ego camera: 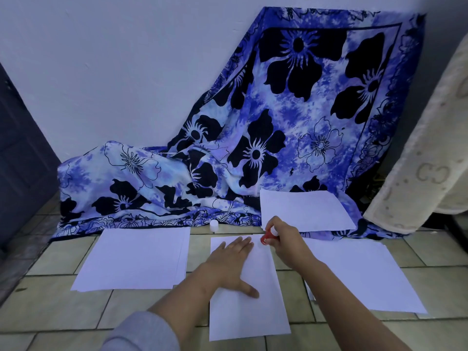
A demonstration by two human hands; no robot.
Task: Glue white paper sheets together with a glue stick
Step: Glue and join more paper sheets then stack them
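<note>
A white paper sheet (pixel 253 312) lies on the tiled floor in front of me. My left hand (pixel 231 262) presses flat on its upper half, fingers straight and spread. My right hand (pixel 286 239) grips a red glue stick (pixel 266 238), whose tip touches the sheet's far right corner. The stick's white cap (pixel 214 224) stands on the floor just beyond the sheet. A stack of white sheets (pixel 134 259) lies to the left, a larger white sheet (pixel 362 274) to the right, and another sheet (pixel 304 210) rests on the cloth behind.
A blue and black flowered cloth (pixel 278 122) drapes from the wall down onto the floor behind the papers. A cream blanket (pixel 425 160) hangs at the right edge. A dark door (pixel 20 153) stands at the left. Bare tiles (pixel 50 307) lie at the near left.
</note>
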